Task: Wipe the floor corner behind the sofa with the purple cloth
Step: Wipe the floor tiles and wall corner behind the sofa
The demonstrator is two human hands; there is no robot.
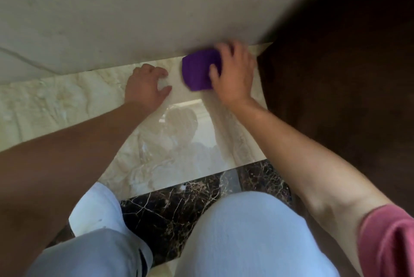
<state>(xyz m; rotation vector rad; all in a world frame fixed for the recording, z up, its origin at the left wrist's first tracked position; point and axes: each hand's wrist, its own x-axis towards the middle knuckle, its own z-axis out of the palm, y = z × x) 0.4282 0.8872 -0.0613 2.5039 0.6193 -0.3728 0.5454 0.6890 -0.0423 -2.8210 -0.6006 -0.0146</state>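
Note:
The purple cloth [198, 69] lies folded on the glossy cream marble floor [190, 142], close against the foot of the beige wall [134, 19]. My right hand [233, 75] presses on the cloth's right half, fingers spread over it, with the fingertips near the wall line. The floor corner [263, 49] sits just right of that hand, where the wall meets the dark brown sofa [347, 86]. My left hand [146, 87] rests flat on the floor to the left of the cloth, fingers apart, holding nothing.
The sofa's dark side fills the right of the view and closes off the corner. A band of dark veined marble [179, 205] runs across the floor near my knees [246, 236], which are in light trousers. A thin white cable [26, 61] crosses the wall's lower left.

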